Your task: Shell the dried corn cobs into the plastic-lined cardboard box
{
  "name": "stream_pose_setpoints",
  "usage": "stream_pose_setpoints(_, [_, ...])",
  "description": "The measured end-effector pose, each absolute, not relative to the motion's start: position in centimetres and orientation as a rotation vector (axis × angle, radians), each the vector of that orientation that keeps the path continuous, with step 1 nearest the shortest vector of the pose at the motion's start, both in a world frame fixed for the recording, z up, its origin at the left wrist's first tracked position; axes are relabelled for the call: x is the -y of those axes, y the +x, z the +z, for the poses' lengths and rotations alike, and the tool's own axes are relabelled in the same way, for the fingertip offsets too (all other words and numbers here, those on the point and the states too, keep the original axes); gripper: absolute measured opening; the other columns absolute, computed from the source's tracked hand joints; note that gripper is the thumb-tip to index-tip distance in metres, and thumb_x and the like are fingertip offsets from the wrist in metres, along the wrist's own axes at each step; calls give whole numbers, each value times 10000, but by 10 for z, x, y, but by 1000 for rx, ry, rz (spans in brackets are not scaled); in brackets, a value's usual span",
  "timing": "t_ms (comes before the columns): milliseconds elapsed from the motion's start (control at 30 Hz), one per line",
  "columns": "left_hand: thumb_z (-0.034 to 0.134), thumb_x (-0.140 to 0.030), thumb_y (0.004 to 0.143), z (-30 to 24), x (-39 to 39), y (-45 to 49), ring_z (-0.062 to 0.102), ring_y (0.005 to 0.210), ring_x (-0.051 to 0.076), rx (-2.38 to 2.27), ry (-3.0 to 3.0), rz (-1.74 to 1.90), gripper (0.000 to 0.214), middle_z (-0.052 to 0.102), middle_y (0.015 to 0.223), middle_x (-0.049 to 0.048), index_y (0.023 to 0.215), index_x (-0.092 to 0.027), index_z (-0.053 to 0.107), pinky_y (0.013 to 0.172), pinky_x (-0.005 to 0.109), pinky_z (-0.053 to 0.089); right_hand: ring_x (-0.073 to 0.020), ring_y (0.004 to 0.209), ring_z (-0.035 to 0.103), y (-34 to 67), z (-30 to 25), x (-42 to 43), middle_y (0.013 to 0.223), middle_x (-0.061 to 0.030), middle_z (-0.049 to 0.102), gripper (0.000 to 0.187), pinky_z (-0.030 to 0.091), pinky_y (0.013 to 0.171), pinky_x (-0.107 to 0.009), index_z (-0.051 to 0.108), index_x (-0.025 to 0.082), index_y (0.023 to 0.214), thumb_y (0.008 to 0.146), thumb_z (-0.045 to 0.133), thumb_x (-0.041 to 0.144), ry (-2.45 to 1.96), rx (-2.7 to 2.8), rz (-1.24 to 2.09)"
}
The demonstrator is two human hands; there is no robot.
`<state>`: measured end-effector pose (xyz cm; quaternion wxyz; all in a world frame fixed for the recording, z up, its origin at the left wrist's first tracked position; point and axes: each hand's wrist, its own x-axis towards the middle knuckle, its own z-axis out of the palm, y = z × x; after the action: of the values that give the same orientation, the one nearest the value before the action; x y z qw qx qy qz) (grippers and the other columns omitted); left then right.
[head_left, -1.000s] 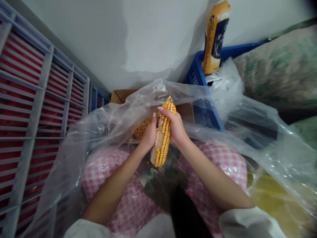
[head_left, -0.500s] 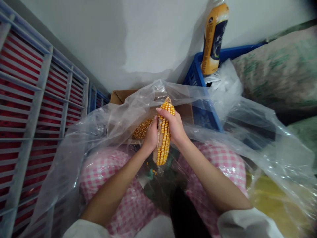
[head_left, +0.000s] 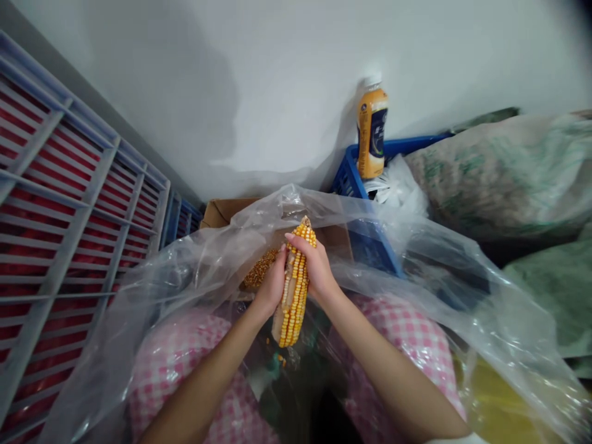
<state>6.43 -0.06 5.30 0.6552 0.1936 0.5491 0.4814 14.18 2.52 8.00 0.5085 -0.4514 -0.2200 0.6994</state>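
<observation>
Between my two hands is a yellow ear of corn, its tip pointing up and away from me. A strip along its left side is bare of kernels, showing the pale cob. My left hand is closed on the left side of the ear, thumb against it. My right hand wraps the right side near the tip, with its thumb laid across the front. Loose corn kernels are heaped beyond my left hand, inside a cardboard box. Several fallen kernels lie below the ear.
Clear plastic sheeting drapes over my checked-cloth knees and the box. Slatted crates stand on the left. At right, a blue basket has an orange bottle at its corner, near a full woven sack. A wall rises behind.
My view has tilted up, so everything sits lower in the picture. Both hands keep their hold on the ear of corn, with little visible shift in grip.
</observation>
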Motion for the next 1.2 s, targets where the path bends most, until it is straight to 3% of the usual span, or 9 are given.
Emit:
stream_pose_setpoints(300, [400, -331, 917, 78, -2, 70, 621, 1023, 179, -1209, 234, 1068, 341, 717, 973, 52, 976, -157, 688, 969, 267, 433, -95, 531, 420, 140, 81, -25, 582, 61, 458, 313, 339, 523, -242, 494, 190, 675, 602, 742, 367, -1071, 514, 1700])
stream_pose_setpoints(933, [451, -358, 887, 77, -3, 71, 674, 849, 188, -1178, 54, 955, 335, 729, 867, 48, 1029, -154, 675, 838, 292, 523, -98, 534, 406, 140, 81, -26, 587, 63, 455, 316, 332, 532, -248, 515, 193, 692, 591, 747, 383, -1111, 532, 1665])
stream_pose_setpoints(1200, [457, -358, 882, 78, -4, 72, 673, 869, 188, -1179, 35, 952, 329, 731, 868, 42, 1015, -158, 682, 850, 296, 521, -96, 526, 403, 141, 80, -28, 577, 67, 459, 323, 326, 529, -249, 505, 195, 677, 576, 748, 381, -1129, 517, 1674])
